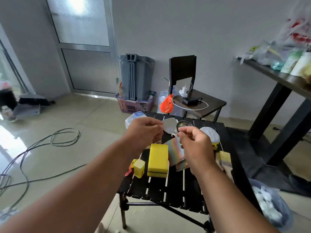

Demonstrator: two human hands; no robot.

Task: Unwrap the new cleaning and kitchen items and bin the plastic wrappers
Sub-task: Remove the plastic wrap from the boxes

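You are in the middle of the unwrapping step. Both of your hands are up over the far end of the black slatted table (173,187), and both are pinching something thin between them. Your left hand (143,132) has its fingers curled and nips the edge of a pale, see-through wrapper (169,126). Your right hand (196,143) has its fingers curled too and nips something small close by, right beside a little round clear lid or dish (184,125); I cannot tell if it holds the wrapper or the round thing. It looks like you are pulling the plastic apart. Under your hands lie more things: a big yellow sponge (158,160), a small yellow block (139,168), shiny rainbow cards (175,151) and a silver scrubber (210,134). Some may have plastic on them, but I cannot be sure. The bin (276,214) sits low on your right, near the table's corner, with crumpled plastic already in it. Next, I think, you need to tug gently until the wrapper comes free, set the item down on the table, and then carry the plastic down and to the right to drop it in the bin.
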